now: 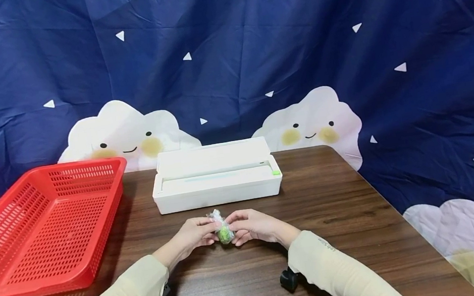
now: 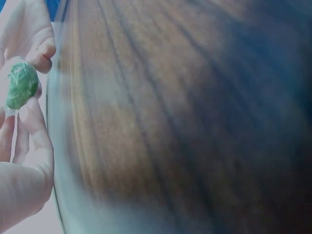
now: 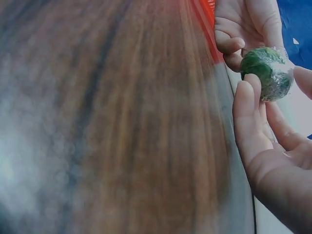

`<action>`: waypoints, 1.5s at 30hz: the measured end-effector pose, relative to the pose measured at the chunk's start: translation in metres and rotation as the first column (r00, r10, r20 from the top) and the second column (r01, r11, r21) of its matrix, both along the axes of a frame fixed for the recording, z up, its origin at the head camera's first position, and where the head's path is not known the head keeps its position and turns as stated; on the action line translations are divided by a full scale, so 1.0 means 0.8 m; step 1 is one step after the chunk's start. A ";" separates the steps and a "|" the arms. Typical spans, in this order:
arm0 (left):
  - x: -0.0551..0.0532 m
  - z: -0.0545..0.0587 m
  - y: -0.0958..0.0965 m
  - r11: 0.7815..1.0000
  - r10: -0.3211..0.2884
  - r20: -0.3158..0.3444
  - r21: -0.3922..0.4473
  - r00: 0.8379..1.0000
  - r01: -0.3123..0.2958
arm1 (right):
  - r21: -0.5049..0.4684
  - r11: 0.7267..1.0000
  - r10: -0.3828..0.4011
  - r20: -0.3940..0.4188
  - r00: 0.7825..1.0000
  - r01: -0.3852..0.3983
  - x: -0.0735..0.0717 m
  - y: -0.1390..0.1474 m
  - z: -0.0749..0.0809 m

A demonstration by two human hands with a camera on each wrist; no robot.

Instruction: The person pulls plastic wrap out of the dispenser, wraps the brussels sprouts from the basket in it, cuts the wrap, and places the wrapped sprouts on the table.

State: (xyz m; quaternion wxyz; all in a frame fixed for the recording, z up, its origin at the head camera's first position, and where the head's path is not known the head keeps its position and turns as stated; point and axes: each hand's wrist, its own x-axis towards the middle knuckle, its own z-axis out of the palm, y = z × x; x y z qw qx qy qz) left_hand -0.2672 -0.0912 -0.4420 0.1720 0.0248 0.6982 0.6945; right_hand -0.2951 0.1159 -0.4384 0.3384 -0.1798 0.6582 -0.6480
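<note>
Between the two hands, above the table, is a small green roundish item in clear plastic film (image 1: 225, 235), with a twist of film sticking up at its top. My left hand (image 1: 194, 234) pinches it from the left with thumb and fingers. From the other side my right hand (image 1: 257, 227) holds it by the fingertips. In the left wrist view the wrapped green item (image 2: 22, 86) sits at the left edge among both hands' fingers. Crinkled, shiny film covers the green item (image 3: 266, 73) in the right wrist view.
A long white box (image 1: 218, 196) with its lid raised stands behind the hands, a small green piece (image 1: 276, 173) at its right end. To the left is a red perforated plastic basket (image 1: 84, 275). The brown wooden table (image 1: 340, 214) ends before a blue cloud-patterned cloth (image 1: 223, 44).
</note>
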 end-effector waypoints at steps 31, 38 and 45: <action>0.001 -0.001 -0.007 0.987 -0.152 -0.183 0.024 0.971 0.159 | -0.080 0.996 -0.047 0.036 0.998 0.050 0.003 0.002 0.002; 0.005 0.006 -0.011 0.959 -0.277 -0.329 -0.157 0.903 0.237 | -0.108 0.993 -0.049 0.066 0.997 0.056 0.004 0.005 0.003; 0.005 0.007 -0.013 0.914 -0.340 -0.378 -0.347 0.861 0.209 | -0.138 0.988 -0.042 0.148 0.988 0.063 0.003 0.005 0.000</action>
